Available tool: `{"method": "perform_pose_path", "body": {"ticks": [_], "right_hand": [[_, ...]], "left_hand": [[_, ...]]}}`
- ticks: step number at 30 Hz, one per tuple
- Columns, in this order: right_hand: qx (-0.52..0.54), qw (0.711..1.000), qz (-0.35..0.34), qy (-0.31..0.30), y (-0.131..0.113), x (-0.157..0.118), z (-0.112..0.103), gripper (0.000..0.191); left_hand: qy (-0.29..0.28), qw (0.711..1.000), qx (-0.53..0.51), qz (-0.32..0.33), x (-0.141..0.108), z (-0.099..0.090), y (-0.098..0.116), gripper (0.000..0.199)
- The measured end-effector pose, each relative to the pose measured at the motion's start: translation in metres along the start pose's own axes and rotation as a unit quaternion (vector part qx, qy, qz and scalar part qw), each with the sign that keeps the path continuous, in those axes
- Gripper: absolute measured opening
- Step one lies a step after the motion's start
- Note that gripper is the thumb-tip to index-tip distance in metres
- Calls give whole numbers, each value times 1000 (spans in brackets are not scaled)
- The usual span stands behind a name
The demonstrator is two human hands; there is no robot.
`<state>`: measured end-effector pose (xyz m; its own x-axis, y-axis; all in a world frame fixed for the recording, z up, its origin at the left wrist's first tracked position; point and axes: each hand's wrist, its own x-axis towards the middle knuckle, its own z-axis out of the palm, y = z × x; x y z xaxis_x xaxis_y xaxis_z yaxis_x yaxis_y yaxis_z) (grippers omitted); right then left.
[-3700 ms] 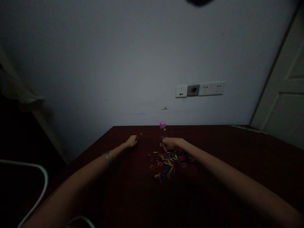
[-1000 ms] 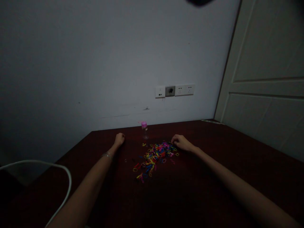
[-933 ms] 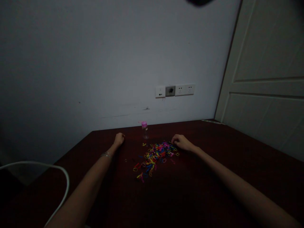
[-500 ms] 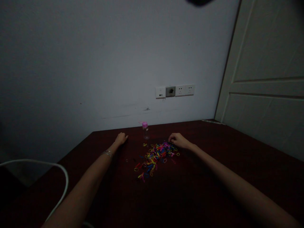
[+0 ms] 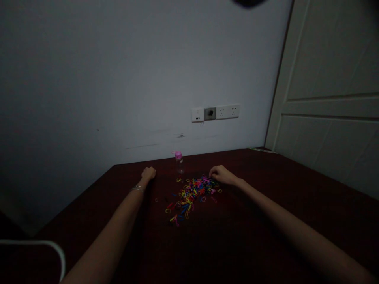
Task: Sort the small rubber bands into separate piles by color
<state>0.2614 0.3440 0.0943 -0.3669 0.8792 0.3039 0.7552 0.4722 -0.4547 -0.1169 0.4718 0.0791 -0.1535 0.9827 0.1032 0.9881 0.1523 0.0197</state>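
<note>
1. Compared with the earliest head view, the right hand (image 5: 221, 173) has moved from beside the bottle (image 5: 180, 165) to the far right edge of the pile of coloured bands (image 5: 192, 191). Since half a second ago, the left hand (image 5: 148, 173) has drawn in an outstretched finger, and the white cable (image 5: 35, 242) sits lower at near left.
2. In the head view now, the clear bottle stands on the far part of the tabletop (image 5: 242, 232), between the hands and near the wall (image 5: 142, 79). Its pink cap (image 5: 178, 155) is on, and a small pale label shows at its right side; it is too dim to tell what is inside.
3. Its long axis is vertical, cap end up; a thin pink loop (image 5: 173, 152) at the cap points left.
4. On the near side of the bottle, the pile stretches from near left to far right, single bands pointing every way. One stray yellow band (image 5: 178, 180) lies near the bottle's base.
5. Right fingers (image 5: 212, 172) bend downward at the pile; I cannot tell whether they grasp a band.
6. Left fingers are folded, left of the bottle; whether they enclose anything, I cannot tell.
</note>
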Motion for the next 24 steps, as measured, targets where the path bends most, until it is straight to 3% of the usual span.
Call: {"method": "perform_pose_path", "body": {"ticks": [6,10,15,19,21,24], "right_hand": [[2,1000,-11,8,-3,2,0,29],[11,1000,-26,5,-15,14,10,28],[-3,995,-94,-35,-49,44,38,33],[-35,983,-159,-82,-78,70,67,34],[-59,977,-174,-105,-88,79,79,32],[-103,975,-152,-126,-95,85,88,27]], "left_hand": [[-10,999,2,43,-9,-9,0,36],[-24,995,-7,95,-29,-10,14,32],[-77,956,-101,265,-99,-11,43,21],[-141,894,-194,378,-167,-21,58,19],[-162,874,-232,394,-187,-30,58,20],[-150,877,-245,385,-197,-46,47,21]]}}
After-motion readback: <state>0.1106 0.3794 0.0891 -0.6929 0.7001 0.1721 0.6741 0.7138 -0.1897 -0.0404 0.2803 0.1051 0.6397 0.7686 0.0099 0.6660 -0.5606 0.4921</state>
